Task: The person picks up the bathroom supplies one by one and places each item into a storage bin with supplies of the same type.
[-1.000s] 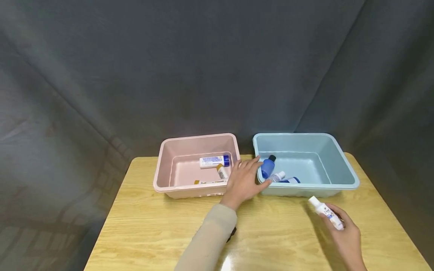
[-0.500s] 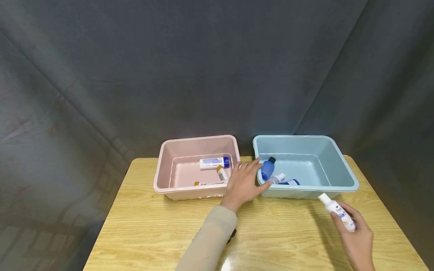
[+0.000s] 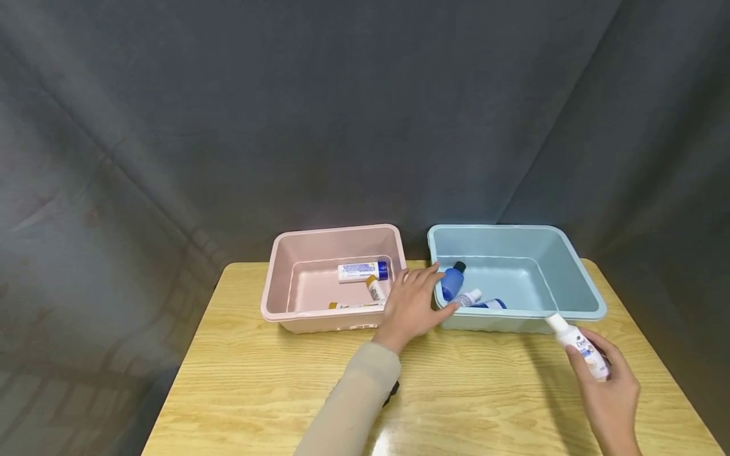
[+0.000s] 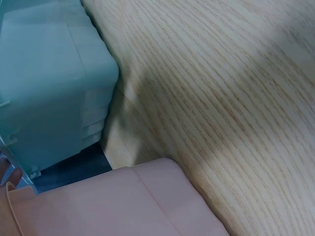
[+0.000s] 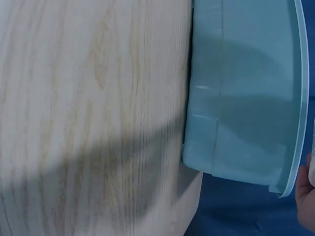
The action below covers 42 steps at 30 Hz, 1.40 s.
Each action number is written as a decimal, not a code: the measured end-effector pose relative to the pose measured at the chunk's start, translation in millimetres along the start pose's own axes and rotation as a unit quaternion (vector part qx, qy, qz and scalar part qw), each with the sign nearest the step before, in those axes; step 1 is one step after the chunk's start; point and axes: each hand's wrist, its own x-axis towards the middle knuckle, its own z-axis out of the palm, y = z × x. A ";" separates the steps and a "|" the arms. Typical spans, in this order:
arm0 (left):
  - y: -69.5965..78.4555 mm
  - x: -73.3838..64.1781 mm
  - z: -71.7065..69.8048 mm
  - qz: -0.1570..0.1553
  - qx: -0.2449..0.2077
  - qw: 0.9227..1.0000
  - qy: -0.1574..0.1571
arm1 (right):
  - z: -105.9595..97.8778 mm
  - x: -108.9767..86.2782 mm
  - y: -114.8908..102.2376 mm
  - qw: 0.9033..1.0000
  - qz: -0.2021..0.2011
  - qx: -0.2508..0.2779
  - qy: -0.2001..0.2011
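A small white bottle with a white cap and blue print is gripped by my right hand. It tilts, cap up and to the left, beside the front right part of the blue bin. In the right wrist view, only part of the bottle and a few fingers show at the right edge. My left hand spreads its fingers across the gap between the blue bin and the pink bin, fingertips at the blue rim. The left hand holds nothing.
The pink bin contains a white tube with a blue cap and two gold-capped items. In the blue bin lie a blue bottle with a black cap, a white-capped bottle and a blue-and-white container. A dark curtain hangs behind the wooden table.
My right hand has moved right and slightly toward the blue bin, carrying the white bottle. The left hand has stayed in place between the bins.
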 end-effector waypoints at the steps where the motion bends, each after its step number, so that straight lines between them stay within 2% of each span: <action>1: -0.3 -0.1 -0.2 0.000 0.000 1.000 0.000 | 0.5 0.8 0.3 1.000 -0.004 0.002 0.002; 10: -1.6 -0.7 -0.8 0.000 0.002 1.000 0.001 | 4.9 4.7 -5.0 1.000 -0.025 0.009 -0.003; 17: -1.3 -0.9 0.2 0.000 -0.006 1.000 0.005 | 8.5 8.6 -13.3 0.997 -0.072 0.010 0.002; 25: -0.6 -1.0 -0.3 0.001 -0.002 1.000 0.002 | 12.9 14.4 -19.7 0.995 -0.104 0.002 0.000; 33: 0.1 -1.0 0.1 0.001 -0.002 1.000 0.004 | 17.4 21.0 -27.1 0.992 -0.122 0.002 -0.015; 42: 0.2 -0.7 1.2 0.001 -0.005 1.000 0.003 | 22.2 27.6 -32.6 0.992 -0.123 -0.012 -0.037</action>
